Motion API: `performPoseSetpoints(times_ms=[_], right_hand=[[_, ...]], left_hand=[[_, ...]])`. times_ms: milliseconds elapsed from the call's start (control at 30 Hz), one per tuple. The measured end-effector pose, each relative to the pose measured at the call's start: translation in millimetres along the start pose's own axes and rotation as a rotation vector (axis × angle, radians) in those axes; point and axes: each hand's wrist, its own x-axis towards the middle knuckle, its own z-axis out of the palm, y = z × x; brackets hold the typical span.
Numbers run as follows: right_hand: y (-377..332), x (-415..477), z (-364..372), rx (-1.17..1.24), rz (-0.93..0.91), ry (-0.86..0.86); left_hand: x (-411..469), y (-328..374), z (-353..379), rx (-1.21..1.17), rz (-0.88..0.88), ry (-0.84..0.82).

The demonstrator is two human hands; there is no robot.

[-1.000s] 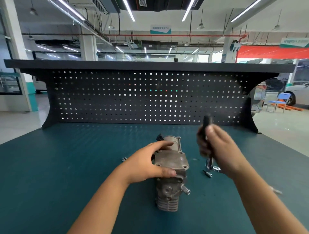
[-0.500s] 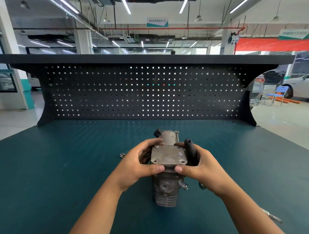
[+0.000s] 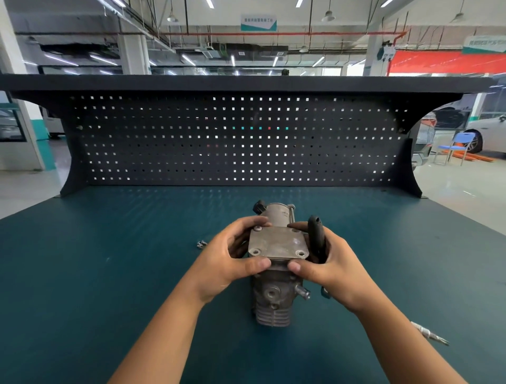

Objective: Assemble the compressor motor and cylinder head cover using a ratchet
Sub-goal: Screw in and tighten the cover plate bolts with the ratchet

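My right hand, ratchet in palm, has joined my left hand; both pinch the cover, aligning it.

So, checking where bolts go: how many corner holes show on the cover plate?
3 on the cover plate: far-left corner, near-left, near-right. A fourth may be hidden under the right hand at the far-right corner.

teal bench top | blk pegboard | ceiling strip lights
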Motion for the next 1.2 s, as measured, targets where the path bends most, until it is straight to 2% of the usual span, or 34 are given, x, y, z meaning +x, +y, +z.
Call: performPoseSetpoints(times_ms=[67, 133, 167, 233, 267, 300, 333, 433, 533, 700, 967, 1067, 1200], right_hand=[[0, 0, 0, -0.018, 0.003, 0.003], [-1, -1, -1, -0.032, 0.007, 0.005], [0, -1, -1, -0.039, 0.012, 0.005], [0, -2, 0, -0.048, 0.019, 0.002], [0, -3, -1, -0.047, 0.02, 0.002], [1, -4, -2, -0.044, 0.021, 0.005], [2, -5, -3, -0.041, 0.025, 0.009], [1, -7, -5, -0.042, 0.028, 0.015], [0, -8, -3, -0.038, 0.032, -0.005], [5, -9, 2, -0.021, 0.028, -0.007], [2, 0, 2, 0.005, -0.018, -0.006], [3, 0, 2, 0.011, -0.02, 0.003], [3, -2, 3, 0.026, -0.016, 0.008]], left_hand=[[-3, -3, -1, 0.013, 0.013, -0.029], [-7, -9, -6, -0.023, 0.018, 0.028], [-9, -14, -12, -0.051, -0.005, 0.127], [-8, -30, -30, 0.008, -0.109, 0.455], [-5, -40, -43, 0.169, -0.181, 0.628], [-2, -51, -57, 0.367, -0.268, 0.729], [2, -65, -69, 0.533, -0.349, 0.753], [14, -96, -89, 0.79, -0.516, 0.661], [18, -112, -97, 0.965, -0.534, 0.599], [29, -122, -109, 1.07, -0.545, 0.572], [46, -124, -119, 1.162, -0.465, 0.526], [46, -120, -113, 1.062, -0.416, 0.539], [42, -88, -88, 0.688, -0.342, 0.528]])
